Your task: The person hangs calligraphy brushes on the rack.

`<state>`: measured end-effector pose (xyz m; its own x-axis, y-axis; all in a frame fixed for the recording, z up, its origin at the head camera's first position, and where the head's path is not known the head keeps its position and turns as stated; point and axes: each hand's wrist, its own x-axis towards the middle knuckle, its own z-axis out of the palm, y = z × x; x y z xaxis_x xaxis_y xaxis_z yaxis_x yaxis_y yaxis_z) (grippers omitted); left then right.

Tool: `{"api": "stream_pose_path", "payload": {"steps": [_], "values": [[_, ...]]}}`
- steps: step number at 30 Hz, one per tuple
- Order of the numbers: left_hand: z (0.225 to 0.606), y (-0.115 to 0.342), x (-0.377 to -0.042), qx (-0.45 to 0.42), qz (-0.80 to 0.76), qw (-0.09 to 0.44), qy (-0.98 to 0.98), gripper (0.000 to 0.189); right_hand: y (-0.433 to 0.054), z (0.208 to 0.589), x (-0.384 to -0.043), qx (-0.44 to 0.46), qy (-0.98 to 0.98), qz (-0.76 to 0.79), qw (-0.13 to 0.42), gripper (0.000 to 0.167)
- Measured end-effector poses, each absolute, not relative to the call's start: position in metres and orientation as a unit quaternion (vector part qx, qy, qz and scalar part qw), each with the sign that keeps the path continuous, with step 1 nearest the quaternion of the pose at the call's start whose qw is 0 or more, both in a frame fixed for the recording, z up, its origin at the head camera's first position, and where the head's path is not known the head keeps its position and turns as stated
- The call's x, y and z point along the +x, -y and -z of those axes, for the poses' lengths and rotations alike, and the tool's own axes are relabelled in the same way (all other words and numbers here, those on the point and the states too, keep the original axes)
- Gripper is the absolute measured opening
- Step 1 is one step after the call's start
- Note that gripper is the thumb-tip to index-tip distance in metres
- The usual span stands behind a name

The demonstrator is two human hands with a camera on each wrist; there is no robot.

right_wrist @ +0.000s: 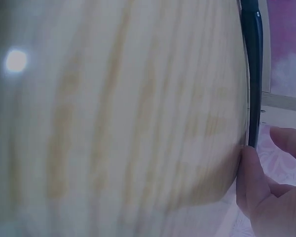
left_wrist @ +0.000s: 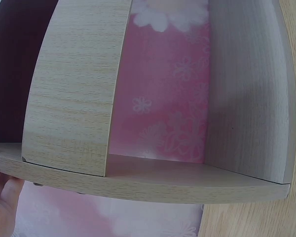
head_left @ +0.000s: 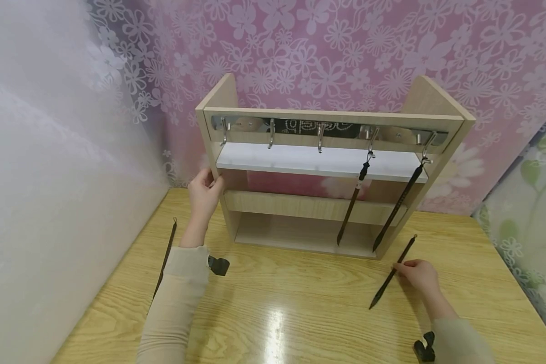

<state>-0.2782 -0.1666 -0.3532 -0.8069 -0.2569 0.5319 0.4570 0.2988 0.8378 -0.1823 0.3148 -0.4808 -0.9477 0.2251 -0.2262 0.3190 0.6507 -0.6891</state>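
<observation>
1. Left hand [head_left: 204, 193] pinches the pale wooden rack [head_left: 300, 206]; jolting it could unhook the two dark hanging brushes [head_left: 356, 194].
2. Right hand [head_left: 420, 276] touches the slim black brush [head_left: 387, 281] toward the right edge of the yellow wooden table [head_left: 273, 288]; pinched or not, I cannot tell; a loose grip could drop it.

A rack [head_left: 291, 206] is set on the table [head_left: 255, 298], before the backdrop [head_left: 291, 60]. From its two rightmost hooks [head_left: 373, 140], two brushes [head_left: 355, 194] are hung. To its left, a third brush [head_left: 167, 253] is laid; before its right end, a fourth brush [head_left: 384, 286] is touched by the right hand [head_left: 420, 275]
</observation>
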Motion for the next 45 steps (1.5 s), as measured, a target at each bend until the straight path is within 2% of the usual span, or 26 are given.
{"api": "stream_pose_path", "payload": {"steps": [17,25,38,45], "values": [[0.344,0.164,-0.269,-0.070,0.596,0.297,0.742,0.024,-0.308,0.481,-0.190,0.129,-0.934,0.330,0.039,0.040],[0.352,0.168,-0.277,-0.074,0.587,0.306,0.746,0.023,-0.309,0.482,-0.194,0.118,-0.941,0.314,0.035,0.043],[0.352,0.167,-0.279,-0.075,0.585,0.304,0.748,0.022,-0.312,0.483,-0.197,0.126,-0.946,0.299,0.020,0.037],[0.352,0.166,-0.277,-0.073,0.585,0.297,0.751,0.024,-0.316,0.488,-0.197,0.134,-0.937,0.322,0.018,0.025]]}}
